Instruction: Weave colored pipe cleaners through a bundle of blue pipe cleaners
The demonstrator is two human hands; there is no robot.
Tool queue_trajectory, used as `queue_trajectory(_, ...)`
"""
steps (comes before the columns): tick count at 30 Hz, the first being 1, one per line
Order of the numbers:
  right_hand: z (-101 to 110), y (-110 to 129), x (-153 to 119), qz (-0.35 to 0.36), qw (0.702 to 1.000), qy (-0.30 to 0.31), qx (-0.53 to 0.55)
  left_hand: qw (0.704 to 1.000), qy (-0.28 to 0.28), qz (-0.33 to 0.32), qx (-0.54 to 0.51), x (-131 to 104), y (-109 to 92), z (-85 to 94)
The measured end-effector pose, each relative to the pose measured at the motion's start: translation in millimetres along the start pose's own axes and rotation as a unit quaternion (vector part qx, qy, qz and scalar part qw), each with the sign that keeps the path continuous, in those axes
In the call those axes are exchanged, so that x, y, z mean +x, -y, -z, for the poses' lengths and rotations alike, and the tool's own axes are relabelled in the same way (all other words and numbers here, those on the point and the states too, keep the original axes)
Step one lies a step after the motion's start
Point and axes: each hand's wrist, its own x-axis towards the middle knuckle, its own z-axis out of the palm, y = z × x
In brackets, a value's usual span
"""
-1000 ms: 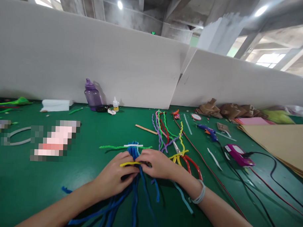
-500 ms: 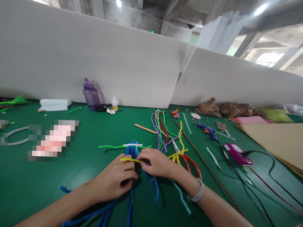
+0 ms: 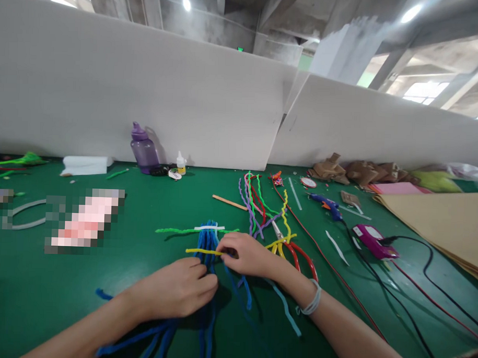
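Note:
A bundle of blue pipe cleaners [image 3: 208, 240] runs down the green table in front of me, its strands fanning out toward me. A green pipe cleaner [image 3: 174, 231] and a short white strip [image 3: 209, 228] lie across its top end. My right hand [image 3: 246, 255] pinches a yellow pipe cleaner [image 3: 201, 251], which crosses over the blue bundle with its free end pointing left. Just below, my left hand [image 3: 180, 286] is closed with curled fingers around some blue strands; its fingertips are partly hidden. A light blue pipe cleaner [image 3: 287, 308] sticks out beneath my right wrist.
Scissors with red handles [image 3: 306, 261] lie right of my right hand, beside twisted coloured pipe cleaners [image 3: 254, 205] and a wooden stick [image 3: 228, 202]. Farther right are a blue glue gun [image 3: 327, 205], a purple device [image 3: 373, 242] and cords. A purple bottle [image 3: 144, 152] stands by the white partition.
My left hand has moved down and slightly left, off the yellow pipe cleaner, uncovering more blue strands. My right hand stays in place, still pinching the yellow one.

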Motion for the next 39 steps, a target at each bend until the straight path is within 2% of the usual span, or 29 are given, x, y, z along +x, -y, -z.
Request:
queue_trajectory(6,0,1,1,-0.001,1.000,0.001,0.005,1.000,0.005,-0.012,-0.021,1,0,1.2)
queue_trajectory(10,-1,0,1,0.000,1.000,-0.004,0.014,0.999,-0.051,0.007,-0.017,-4,7,1.1)
queue_trajectory(14,1,-1,0,0.011,1.000,0.006,0.007,0.984,-0.121,0.117,-0.065,-11,14,-7.4)
queue_trajectory(16,2,-2,-1,0.026,0.999,0.021,-0.004,0.964,-0.160,0.178,-0.113,-14,15,-11.9)
queue_trajectory(19,1,-3,-2,0.045,0.998,0.040,-0.019,0.930,-0.186,0.256,-0.185,-16,14,-14.4)
queue_trajectory(23,-1,-3,-3,0.051,0.997,0.045,-0.046,0.910,-0.167,0.306,-0.226,-17,13,-12.0)
queue_trajectory(28,-1,-1,-2,0.033,0.998,0.036,-0.032,0.941,-0.103,0.206,-0.248,-12,13,-12.4)
queue_trajectory(30,0,0,-2,0.024,0.999,0.031,-0.020,0.947,-0.095,0.195,-0.237,-10,13,-14.4)
queue_trajectory(35,2,-1,-3,0.047,0.997,0.050,-0.031,0.940,-0.100,0.226,-0.237,-12,12,-18.5)
queue_trajectory(39,1,-2,-3,0.047,0.998,0.043,-0.017,0.920,-0.086,0.258,-0.280,-14,14,-18.1)
